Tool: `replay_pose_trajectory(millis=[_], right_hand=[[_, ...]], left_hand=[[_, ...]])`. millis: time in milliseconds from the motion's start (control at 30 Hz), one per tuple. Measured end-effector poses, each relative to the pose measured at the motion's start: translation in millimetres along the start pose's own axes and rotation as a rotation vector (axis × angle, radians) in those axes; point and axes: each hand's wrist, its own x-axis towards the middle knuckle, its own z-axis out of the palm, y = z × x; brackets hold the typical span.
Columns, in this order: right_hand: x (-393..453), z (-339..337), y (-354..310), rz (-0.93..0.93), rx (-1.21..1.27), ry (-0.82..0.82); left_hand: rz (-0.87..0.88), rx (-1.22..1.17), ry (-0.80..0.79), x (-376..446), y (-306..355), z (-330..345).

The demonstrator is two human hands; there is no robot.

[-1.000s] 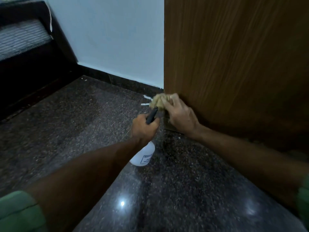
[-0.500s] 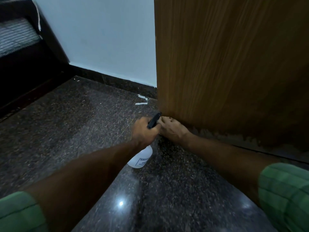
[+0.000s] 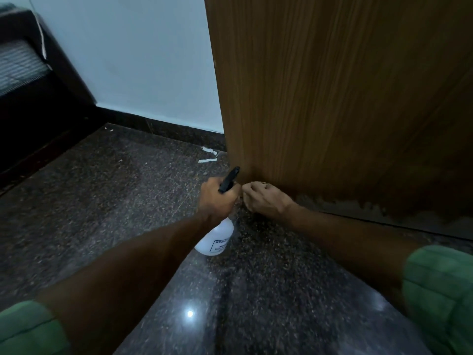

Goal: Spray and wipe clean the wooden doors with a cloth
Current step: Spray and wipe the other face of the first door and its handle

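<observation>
- A dark speckled stone floor [image 3: 256, 290] is seen, polished enough to throw back a light, with a pale wall [image 3: 140, 60] and dark skirting behind; dark furniture [image 3: 30, 80] stands at the far left and white scraps [image 3: 208, 155] lie near the door's corner.
- The door [image 3: 345, 98], brown with upright grain, fills the right; a worn, blotched band runs along its bottom edge.
- The bottle [image 3: 216, 239], white with a black trigger head, is gripped by the left hand [image 3: 217, 198] at the neck, body hanging down, nozzle just beside the door's corner.
- The right hand [image 3: 266, 198] is curled low at the door's foot; the cloth is not seen, presumably bunched inside, though this cannot be told.
- The bottle is judged light and stiff, best held at the neck with a finger on the trigger; the cloth, soft and crushable, is best wadded in the palm.
- Against a second ago, the right hand is found lower, at the bottom edge, and the tan cloth then showing above the fingers is now hidden.
</observation>
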Motion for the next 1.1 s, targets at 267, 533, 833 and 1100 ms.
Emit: replay_pose_trajectory(millis=[267,533,833,1100], right_hand=[[15,-30,-12,-0.241,-0.176,0.031],[-46,-8,24,-0.328,-0.245,-0.030],[-126,23,65,-0.267,-0.285,-0.024],[-193,45,93,-0.264,-0.254,-0.110]], left_hand=[[0.054,0.023,-0.011,6,7,-5],[0.136,0.101,-0.172,-7,25,31],[0.211,0.093,-0.262,-16,75,90],[0.275,0.079,-0.323,-27,111,154]])
